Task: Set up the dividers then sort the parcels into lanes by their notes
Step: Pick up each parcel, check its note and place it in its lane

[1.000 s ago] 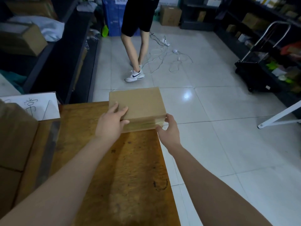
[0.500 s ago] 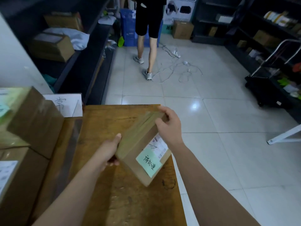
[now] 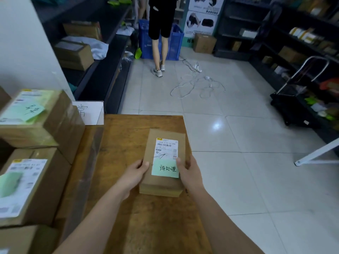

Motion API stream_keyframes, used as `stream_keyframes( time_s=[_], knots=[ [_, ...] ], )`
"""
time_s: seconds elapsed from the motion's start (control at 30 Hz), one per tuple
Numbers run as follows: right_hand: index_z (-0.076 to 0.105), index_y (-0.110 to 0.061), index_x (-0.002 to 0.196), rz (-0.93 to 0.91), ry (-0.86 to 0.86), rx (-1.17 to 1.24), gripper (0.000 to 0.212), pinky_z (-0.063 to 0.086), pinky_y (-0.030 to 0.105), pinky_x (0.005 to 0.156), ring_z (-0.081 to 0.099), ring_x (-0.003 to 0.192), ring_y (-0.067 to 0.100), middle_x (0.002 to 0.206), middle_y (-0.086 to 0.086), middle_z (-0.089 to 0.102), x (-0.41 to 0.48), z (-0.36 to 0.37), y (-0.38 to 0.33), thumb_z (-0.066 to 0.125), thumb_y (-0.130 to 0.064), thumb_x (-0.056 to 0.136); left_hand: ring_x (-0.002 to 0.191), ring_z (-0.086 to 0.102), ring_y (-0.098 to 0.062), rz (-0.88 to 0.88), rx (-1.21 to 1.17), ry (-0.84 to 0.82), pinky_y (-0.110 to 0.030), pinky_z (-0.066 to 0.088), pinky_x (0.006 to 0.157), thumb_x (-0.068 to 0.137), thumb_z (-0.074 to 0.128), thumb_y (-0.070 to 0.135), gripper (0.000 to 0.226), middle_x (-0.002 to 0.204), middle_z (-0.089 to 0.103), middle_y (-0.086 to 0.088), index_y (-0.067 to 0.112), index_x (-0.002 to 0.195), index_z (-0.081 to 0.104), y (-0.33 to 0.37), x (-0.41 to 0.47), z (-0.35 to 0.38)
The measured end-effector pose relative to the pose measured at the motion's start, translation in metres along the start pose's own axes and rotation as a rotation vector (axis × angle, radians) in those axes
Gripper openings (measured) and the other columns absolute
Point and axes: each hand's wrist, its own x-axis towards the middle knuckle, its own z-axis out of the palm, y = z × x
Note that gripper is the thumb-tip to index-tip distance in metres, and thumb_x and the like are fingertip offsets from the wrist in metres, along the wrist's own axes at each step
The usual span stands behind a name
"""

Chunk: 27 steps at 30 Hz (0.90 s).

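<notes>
Far left of the held parcel [image 3: 161, 186], other cardboard parcels are stacked. The top one [image 3: 55, 125] carries a white label and a green note [image 3: 34, 110] with handwriting. The one under it [image 3: 42, 189] also has a label with a green note, too blurred to read. Behind that stack, and still left of the held parcel, a white card [image 3: 89, 112] stands upright with a handwritten character on it. A long glossy strip [image 3: 86, 162] runs along the wooden surface [image 3: 146, 226] between the stack and the held parcel; what it is made of I cannot tell.

The left hand [image 3: 134, 174] grips the held parcel's left edge, thumb on top and fingers curled down its side. The parcel lies flat, long side pointing away, toward the right edge of the surface, and seems to rest on the wood. Its top bears a white shipping label [image 3: 167, 148] with barcodes, and a green note [image 3: 165, 168] with dark handwriting is stuck over the label's near end. The right hand [image 3: 190, 174] holds the parcel's right edge, its thumb lying on the note's right margin.

Well beyond the parcel, a person in black shorts [image 3: 159, 24] stands on the tiled floor by blue crates [image 3: 176, 46], and white cables [image 3: 198, 83] sprawl near their feet. Far right of the parcel, a black trolley [image 3: 291, 105] with a metal handle stands against dark shelves [image 3: 293, 43] holding boxes.
</notes>
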Motion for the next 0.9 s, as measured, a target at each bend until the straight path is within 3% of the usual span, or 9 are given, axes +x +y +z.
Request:
stream_keyframes(
  time_s=[0.07,0.17,0.33,0.5,0.6,0.67,0.73,0.83,0.9],
  knots=[
    [0.052,-0.026,0.125,-0.002,-0.037,0.004,0.031,0.052,0.030,0.084,0.060,0.106,0.012,0.117,-0.006,0.064,-0.019,0.000,0.006,0.046,-0.042,0.099,0.101,0.053,-0.014,0.012,-0.014,0.033,-0.031,0.042,0.085,0.103,0.046,0.032,0.043,0.129,0.058,0.003,0.016,0.143,0.045,-0.011,-0.013,0.005],
    [0.052,-0.030,0.123,-0.030,-0.051,0.064,0.023,0.048,0.022,0.077,0.059,0.104,0.008,0.113,-0.012,0.063,-0.047,0.000,0.021,0.050,-0.032,0.100,0.099,0.060,-0.010,0.048,-0.038,0.046,-0.028,0.046,0.075,0.102,0.047,0.033,0.033,0.125,0.065,0.005,0.019,0.130,0.057,-0.034,-0.039,0.011],
    [0.048,-0.033,0.137,-0.131,-0.040,0.151,0.040,0.052,0.034,0.094,0.061,0.108,0.006,0.121,-0.013,0.064,-0.105,-0.006,0.043,0.056,-0.029,0.097,0.111,0.061,-0.009,0.129,-0.173,0.161,-0.030,0.049,0.095,0.100,0.052,0.031,0.033,0.126,0.065,0.009,0.029,0.133,0.057,-0.071,-0.100,0.017],
    [0.049,-0.035,0.138,-0.245,-0.102,0.298,0.044,0.055,0.034,0.092,0.063,0.110,0.003,0.123,-0.017,0.064,-0.173,-0.011,0.044,0.060,-0.031,0.095,0.107,0.058,-0.006,0.212,-0.304,0.346,-0.023,0.047,0.083,0.101,0.051,0.031,0.039,0.117,0.059,0.017,0.034,0.139,0.049,-0.079,-0.184,0.020],
    [0.047,-0.039,0.132,-0.306,-0.131,0.365,0.043,0.053,0.013,0.073,0.059,0.105,-0.005,0.117,-0.022,0.059,-0.214,-0.011,0.031,0.063,-0.029,0.094,0.113,0.056,-0.011,0.270,-0.337,0.457,-0.029,0.049,0.093,0.101,0.050,0.034,0.042,0.128,0.058,0.010,0.031,0.143,0.047,-0.084,-0.231,0.015],
    [0.046,-0.037,0.131,-0.354,-0.154,0.378,0.044,0.050,0.007,0.066,0.055,0.101,-0.011,0.116,-0.021,0.056,-0.238,-0.009,0.022,0.065,-0.028,0.092,0.111,0.059,-0.011,0.298,-0.362,0.516,-0.030,0.053,0.090,0.100,0.049,0.038,0.040,0.127,0.061,0.009,0.035,0.140,0.049,-0.091,-0.257,0.007],
    [0.046,-0.033,0.131,-0.393,-0.187,0.380,0.045,0.051,0.008,0.068,0.056,0.106,-0.007,0.119,-0.018,0.057,-0.259,-0.002,0.015,0.066,-0.029,0.091,0.108,0.061,-0.008,0.319,-0.413,0.569,-0.030,0.054,0.089,0.099,0.050,0.041,0.036,0.126,0.062,0.010,0.042,0.135,0.049,-0.096,-0.280,-0.003],
    [0.048,-0.030,0.130,-0.452,-0.251,0.393,0.043,0.054,0.013,0.074,0.058,0.111,0.001,0.122,-0.016,0.060,-0.286,0.015,0.005,0.066,-0.026,0.091,0.092,0.055,0.006,0.338,-0.485,0.669,-0.016,0.047,0.073,0.099,0.052,0.038,0.034,0.114,0.060,0.016,0.042,0.132,0.048,-0.106,-0.315,-0.022],
    [0.049,-0.031,0.129,-0.487,-0.310,0.397,0.041,0.054,0.016,0.075,0.059,0.110,0.001,0.121,-0.016,0.060,-0.305,0.030,-0.003,0.065,-0.026,0.092,0.093,0.056,0.007,0.355,-0.545,0.703,-0.018,0.047,0.072,0.099,0.052,0.036,0.028,0.111,0.063,0.018,0.044,0.126,0.052,-0.115,-0.335,-0.038]
  ],
)
